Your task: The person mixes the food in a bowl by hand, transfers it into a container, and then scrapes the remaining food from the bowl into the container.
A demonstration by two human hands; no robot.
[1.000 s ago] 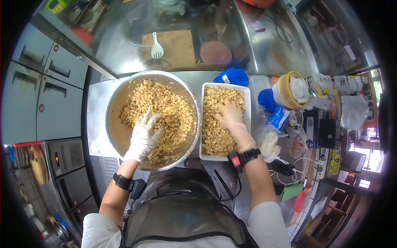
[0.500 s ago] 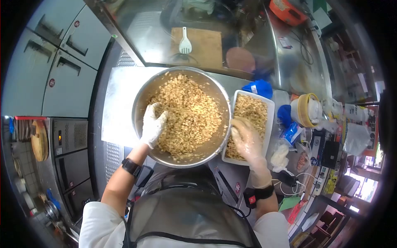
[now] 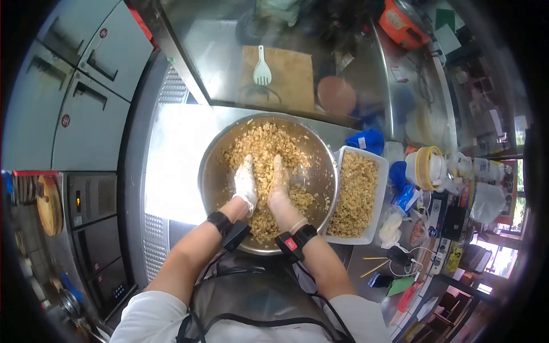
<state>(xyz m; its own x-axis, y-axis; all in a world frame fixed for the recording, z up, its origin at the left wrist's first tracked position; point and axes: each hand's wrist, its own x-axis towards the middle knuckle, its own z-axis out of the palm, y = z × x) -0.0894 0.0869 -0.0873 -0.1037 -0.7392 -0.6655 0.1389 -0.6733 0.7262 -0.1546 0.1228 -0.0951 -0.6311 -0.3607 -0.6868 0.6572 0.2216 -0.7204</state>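
A large steel bowl (image 3: 207, 171) holds a crumbly mass of small tan pieces (image 3: 266, 143). Inside it, my left hand (image 3: 246, 182), in a whitish glove, reaches into the pieces with its fingers stretched forward. Alongside, to its right, my right hand (image 3: 278, 180) wears a clear glove and also has its fingers extended in the pieces. A band of the pieces lies between the two hands, and some cover the fingertips. Just right of the bowl stands a white rectangular tray (image 3: 374, 214) filled with similar pieces.
Beyond the bowl, a white slotted spatula (image 3: 262, 73) lies on a brown board (image 3: 294, 71) near a pinkish round item (image 3: 336, 95). Blue cloth (image 3: 366, 141), a yellow-rimmed container (image 3: 426, 168) and cables (image 3: 409, 263) are on the right. Grey cabinets (image 3: 88, 123) stand left.
My right hand has moved left from the tray into the bowl. My left hand has shifted right, deeper among the pieces. The bowl and tray appear lower and farther right in view.
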